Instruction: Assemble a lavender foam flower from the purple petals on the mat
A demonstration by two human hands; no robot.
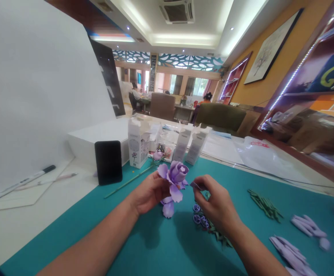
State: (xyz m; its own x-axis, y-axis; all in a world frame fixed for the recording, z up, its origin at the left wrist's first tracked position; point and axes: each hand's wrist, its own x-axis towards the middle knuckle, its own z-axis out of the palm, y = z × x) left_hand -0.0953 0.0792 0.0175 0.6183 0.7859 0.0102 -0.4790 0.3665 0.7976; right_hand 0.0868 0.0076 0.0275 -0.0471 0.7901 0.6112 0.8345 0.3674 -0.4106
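Note:
My left hand is closed around the base of a purple artificial flower, whose petals spread outward above the green mat. Loose-looking petals hang at its lower side. Just right of the bloom, my right hand pinches a small purple petal between thumb and fingertips, close to the flower but apart from it. Beneath the right hand lie purple ring-shaped pieces and green leafy parts, partly hidden by it. Behind the left hand, a pink-purple flower on a green stem rests on the mat.
Green stem pieces and stacks of pale purple petals lie on the right. White boxes stand at the back beside a black tablet-like panel. A marker is at left; clear plastic covers the far right table.

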